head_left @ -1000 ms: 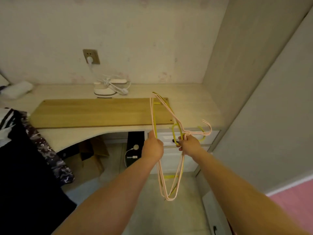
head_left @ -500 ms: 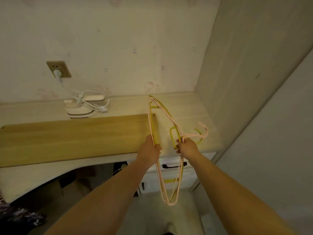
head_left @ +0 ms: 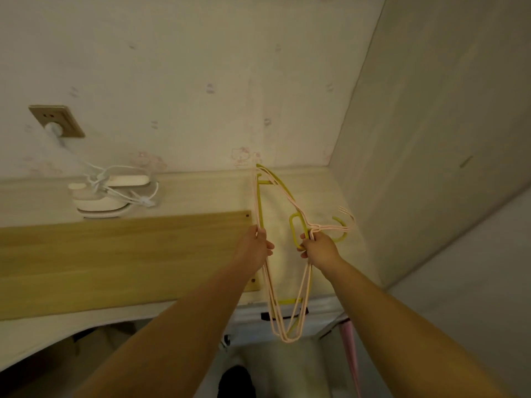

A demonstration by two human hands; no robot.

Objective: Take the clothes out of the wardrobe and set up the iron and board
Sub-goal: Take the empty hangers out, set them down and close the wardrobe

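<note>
- Nearest: both forearms reach forward from the bottom of the view, over the near edge of the desk [head_left: 330,196]. A dark shape sits on the floor between them; it is too blurred to identify.
- Left hand [head_left: 254,248]: fingers curled round the long straight bars of a bunch of hangers [head_left: 290,320], pink wire ones with at least one yellow one among them.
- Right hand [head_left: 317,249]: closed round the necks of the same bunch, just under the hooks, which point right toward the wardrobe side panel [head_left: 431,139].
- The hangers are bare and held tilted over the right end of the desk; their lower corner dangles past the desk's front edge, in front of a white drawer [head_left: 321,317].
- Left of the hands: a wooden board [head_left: 115,254] lies flat on the desk, presumably the ironing surface.
- Farther back, left: a small white iron [head_left: 100,202] sits on the desk with its cord [head_left: 126,193] bundled on top; the plug is in the wall socket [head_left: 56,122].
- No clothes are visible.
- Step in hand, as I judge it: disposing of the empty hangers; iron and board look placed.
- Next move calls for lowering the bunch flat onto the bare desk right of the board, keeping the hooks from snagging, then releasing both grips.
</note>
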